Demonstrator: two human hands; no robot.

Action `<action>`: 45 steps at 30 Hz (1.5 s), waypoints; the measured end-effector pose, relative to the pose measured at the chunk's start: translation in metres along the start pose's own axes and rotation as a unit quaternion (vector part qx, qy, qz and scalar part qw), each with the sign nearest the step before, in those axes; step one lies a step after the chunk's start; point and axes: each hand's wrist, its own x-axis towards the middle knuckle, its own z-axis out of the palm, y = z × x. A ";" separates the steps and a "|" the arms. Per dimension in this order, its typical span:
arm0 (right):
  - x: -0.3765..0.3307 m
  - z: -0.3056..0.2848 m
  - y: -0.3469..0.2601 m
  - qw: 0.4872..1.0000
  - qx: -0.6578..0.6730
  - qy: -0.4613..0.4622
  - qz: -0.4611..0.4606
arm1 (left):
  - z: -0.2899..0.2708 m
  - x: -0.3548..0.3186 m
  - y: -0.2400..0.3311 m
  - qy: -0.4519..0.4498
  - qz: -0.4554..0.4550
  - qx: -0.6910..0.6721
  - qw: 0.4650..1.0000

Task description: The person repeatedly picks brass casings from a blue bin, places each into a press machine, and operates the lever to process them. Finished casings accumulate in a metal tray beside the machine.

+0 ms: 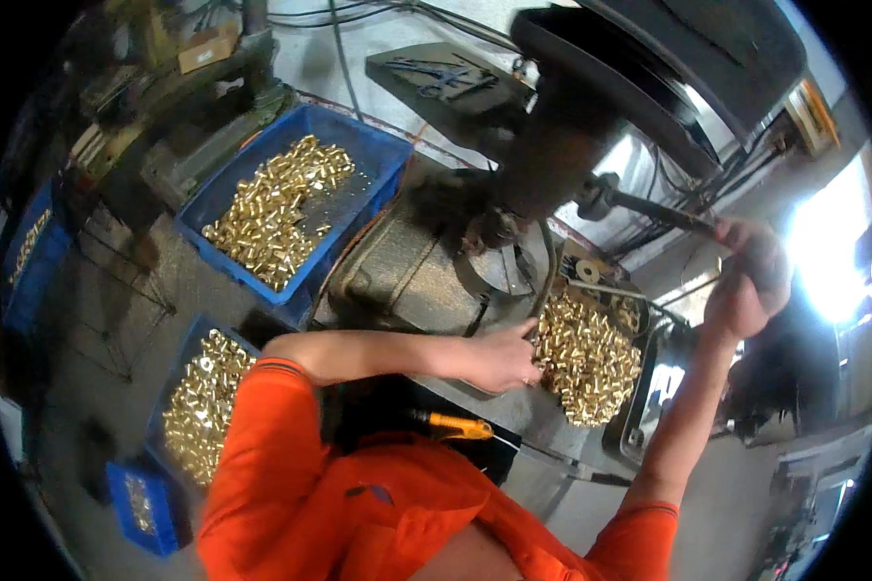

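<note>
My right hand (749, 278) is wrapped round the feed lever (664, 211) of a drill press (562, 136), up at the right. At the left edge of a heap of small brass fittings (588, 363), my left hand (502, 359) has its fingers bent against the pieces; what they pinch, if anything, is too small to make out. Under the drill press spindle (499, 228) sits a round metal fixture (509, 269) on the worn machine table (397, 266). Whether a piece sits in the fixture cannot be seen.
A blue bin (383, 160) of brass fittings stands far left, with another bin (170, 392) nearer and a small blue box (168, 523) beyond it. A yellow-handled tool (460, 426) lies before my body. Tools lie on a plate (397, 68) behind; washers (586, 270) lie by the heap.
</note>
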 end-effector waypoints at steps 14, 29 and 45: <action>-0.006 -0.003 0.000 0.999 0.036 0.031 0.025 | -0.120 -0.272 -0.177 0.149 -0.498 -0.114 0.847; -0.009 -0.007 -0.001 0.998 -0.038 0.043 0.010 | -0.078 -0.222 -0.230 -0.138 -0.501 0.012 0.855; -0.012 0.014 -0.007 0.992 0.064 0.102 0.038 | -0.079 -0.231 -0.225 -0.096 -0.465 -0.127 0.871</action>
